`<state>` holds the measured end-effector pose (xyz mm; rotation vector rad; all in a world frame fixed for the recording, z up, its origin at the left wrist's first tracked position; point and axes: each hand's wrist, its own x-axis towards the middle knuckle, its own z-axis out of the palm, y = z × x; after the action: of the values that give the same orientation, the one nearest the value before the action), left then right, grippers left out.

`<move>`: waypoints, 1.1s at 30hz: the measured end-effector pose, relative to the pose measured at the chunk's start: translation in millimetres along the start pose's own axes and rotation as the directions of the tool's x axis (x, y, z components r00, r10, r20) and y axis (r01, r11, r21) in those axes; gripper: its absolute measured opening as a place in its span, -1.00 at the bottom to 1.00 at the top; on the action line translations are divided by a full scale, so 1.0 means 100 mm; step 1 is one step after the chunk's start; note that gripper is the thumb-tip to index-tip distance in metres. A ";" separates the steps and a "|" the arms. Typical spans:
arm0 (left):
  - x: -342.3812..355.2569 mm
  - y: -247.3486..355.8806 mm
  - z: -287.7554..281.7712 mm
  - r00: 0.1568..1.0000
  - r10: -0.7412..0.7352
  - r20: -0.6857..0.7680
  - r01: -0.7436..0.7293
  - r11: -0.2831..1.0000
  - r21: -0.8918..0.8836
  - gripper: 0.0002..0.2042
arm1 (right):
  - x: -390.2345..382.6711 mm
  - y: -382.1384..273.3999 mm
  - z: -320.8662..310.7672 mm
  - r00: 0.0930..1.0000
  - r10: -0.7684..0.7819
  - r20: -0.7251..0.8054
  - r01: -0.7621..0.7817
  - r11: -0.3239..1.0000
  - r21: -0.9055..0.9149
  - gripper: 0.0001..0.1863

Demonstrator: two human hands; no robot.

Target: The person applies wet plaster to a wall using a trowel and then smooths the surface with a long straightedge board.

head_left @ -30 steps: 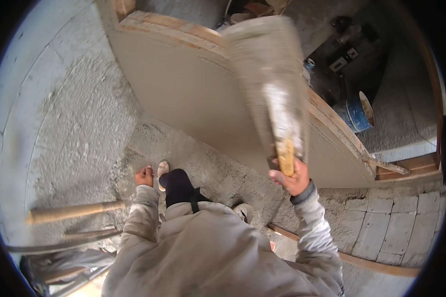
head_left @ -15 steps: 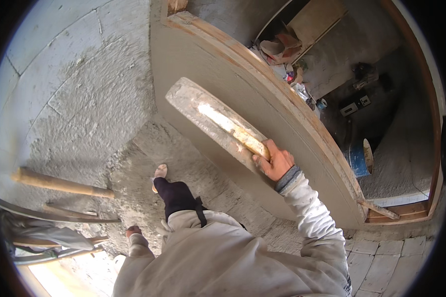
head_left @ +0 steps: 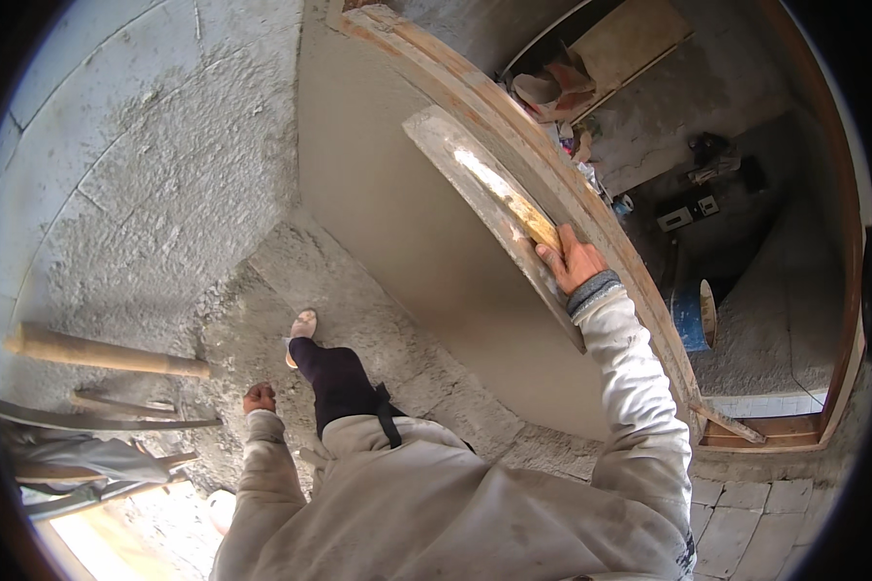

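Observation:
My right hand [head_left: 574,261] grips the rear part of the handle of a long plastering trowel [head_left: 475,192]. Its narrow blade lies along the smooth grey plaster of the low wall [head_left: 368,165], just below the wooden sill [head_left: 513,126]. Whether the blade presses flat or is slightly tilted I cannot tell. My left hand [head_left: 259,397] hangs low on the left, fingers curled, with nothing visible in it. It is nearest to a wooden pole [head_left: 107,351] but apart from it.
Rough plaster covers the block wall [head_left: 165,194] on the left. Boards and a grey cloth [head_left: 87,455] lie at the lower left. Through the opening, a blue bucket [head_left: 690,318] and clutter show beyond the sill. A short wood piece [head_left: 731,423] juts at its near end.
My right hand has slid the trowel rightward and up along the wall, closer to the sill, turning it steeper. My left hand has risen a little. The view has shifted slightly.

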<state>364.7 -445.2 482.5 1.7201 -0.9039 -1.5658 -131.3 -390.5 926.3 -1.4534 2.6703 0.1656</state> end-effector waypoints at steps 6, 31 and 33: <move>-0.24 -0.21 -0.49 0.967 -0.226 -0.115 0.246 0.945 0.215 -0.88 | -0.13 0.21 0.05 0.999 0.036 0.005 -0.036 0.999 -0.031 -0.52; 0.14 -0.55 -0.80 0.978 -0.090 -0.188 0.086 0.996 -0.029 -0.93 | -1.40 0.88 -0.13 0.974 0.038 -0.222 -0.004 0.988 0.154 -0.67; 0.09 -0.84 -0.99 0.981 -0.055 -0.188 0.126 0.913 0.387 -0.92 | -1.91 1.11 -0.11 0.952 0.239 -0.192 -0.118 0.864 0.489 -0.68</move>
<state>470.0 -404.3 417.3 2.1737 -1.1238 -1.3235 -122.1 -173.8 968.2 -1.1274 2.7506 -0.6569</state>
